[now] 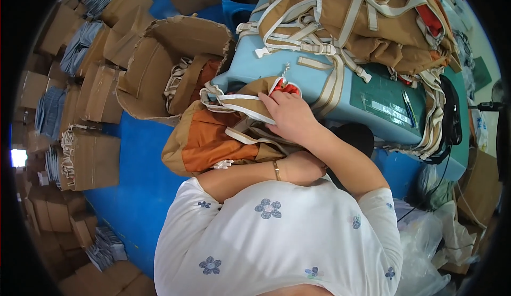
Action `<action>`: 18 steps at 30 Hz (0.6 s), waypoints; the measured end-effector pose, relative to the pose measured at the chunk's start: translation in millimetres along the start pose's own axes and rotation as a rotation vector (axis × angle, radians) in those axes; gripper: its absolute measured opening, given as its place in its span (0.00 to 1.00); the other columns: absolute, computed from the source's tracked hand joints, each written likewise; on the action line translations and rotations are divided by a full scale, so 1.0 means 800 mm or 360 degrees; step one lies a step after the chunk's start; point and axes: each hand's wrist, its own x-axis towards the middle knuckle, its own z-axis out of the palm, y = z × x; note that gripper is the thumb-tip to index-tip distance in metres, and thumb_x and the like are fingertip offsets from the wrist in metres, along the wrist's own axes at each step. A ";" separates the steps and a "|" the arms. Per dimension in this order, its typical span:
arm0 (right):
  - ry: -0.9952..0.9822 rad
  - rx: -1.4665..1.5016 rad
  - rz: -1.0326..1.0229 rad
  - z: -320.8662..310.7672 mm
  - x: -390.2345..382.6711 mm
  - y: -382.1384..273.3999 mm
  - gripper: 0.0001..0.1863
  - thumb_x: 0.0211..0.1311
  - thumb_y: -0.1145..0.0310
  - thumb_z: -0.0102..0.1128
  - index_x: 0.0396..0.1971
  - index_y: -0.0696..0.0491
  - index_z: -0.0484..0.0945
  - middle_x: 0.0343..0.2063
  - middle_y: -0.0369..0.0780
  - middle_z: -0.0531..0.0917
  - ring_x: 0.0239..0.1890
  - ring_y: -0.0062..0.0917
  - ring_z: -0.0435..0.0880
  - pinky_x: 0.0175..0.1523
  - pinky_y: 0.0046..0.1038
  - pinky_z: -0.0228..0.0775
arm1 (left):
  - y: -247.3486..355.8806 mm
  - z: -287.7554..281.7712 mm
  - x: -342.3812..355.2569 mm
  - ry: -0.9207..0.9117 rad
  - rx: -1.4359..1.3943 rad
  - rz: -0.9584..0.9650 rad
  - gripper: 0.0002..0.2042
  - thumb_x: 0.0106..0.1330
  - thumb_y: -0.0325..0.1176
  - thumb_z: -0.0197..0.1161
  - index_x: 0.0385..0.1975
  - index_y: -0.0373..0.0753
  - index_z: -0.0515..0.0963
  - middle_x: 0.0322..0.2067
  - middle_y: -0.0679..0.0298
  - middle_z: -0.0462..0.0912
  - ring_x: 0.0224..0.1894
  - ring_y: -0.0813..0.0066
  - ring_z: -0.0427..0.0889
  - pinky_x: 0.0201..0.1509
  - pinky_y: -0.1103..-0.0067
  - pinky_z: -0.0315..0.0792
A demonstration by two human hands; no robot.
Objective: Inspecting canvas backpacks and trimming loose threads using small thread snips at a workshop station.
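Note:
A tan and orange fabric backpack (210,141) with white-edged straps hangs at the table's near left edge, in front of my body. My right hand (290,114) reaches across to the left and grips its white-trimmed strap panel (242,101), beside a patch of red lining. Below it, my left hand (306,168) lies close to my body, against the backpack's lower side. The right forearm covers part of the left hand, and its fingers are hidden. A loose white and tan webbing strap (331,85) trails over the table by my right hand.
More tan backpack pieces (383,30) with webbing pile on the light blue sewing table (255,56). Pens (409,108) rest on its green plate. A cardboard box (149,77) holding more bag parts stands left. Several boxes with grey bundles (50,112) line the blue floor (133,157).

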 end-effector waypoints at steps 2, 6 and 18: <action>0.0110 0.0199 0.0101 -0.002 0.012 0.008 0.31 0.42 0.65 0.67 0.51 0.53 0.69 0.43 0.46 0.75 0.46 0.40 0.74 0.51 0.35 0.67 | 0.005 -0.028 -0.013 -0.0094 0.0012 0.0057 0.13 0.53 0.29 0.53 0.39 0.38 0.75 0.44 0.58 0.76 0.40 0.59 0.78 0.42 0.70 0.73; 0.0964 0.1492 0.0331 -0.022 0.024 0.049 0.22 0.48 0.77 0.62 0.46 0.55 0.72 0.37 0.36 0.79 0.39 0.23 0.77 0.44 0.23 0.69 | 0.016 -0.067 -0.040 -0.0028 -0.0106 -0.0055 0.13 0.52 0.29 0.55 0.38 0.44 0.78 0.44 0.64 0.76 0.39 0.62 0.79 0.38 0.72 0.75; 0.1324 0.2708 0.0725 -0.033 0.006 0.105 0.18 0.52 0.79 0.57 0.45 0.59 0.73 0.35 0.37 0.80 0.37 0.20 0.78 0.44 0.21 0.68 | 0.008 -0.070 -0.067 0.0870 -0.0515 0.0258 0.15 0.44 0.18 0.57 0.34 0.39 0.78 0.43 0.64 0.78 0.34 0.70 0.79 0.34 0.79 0.73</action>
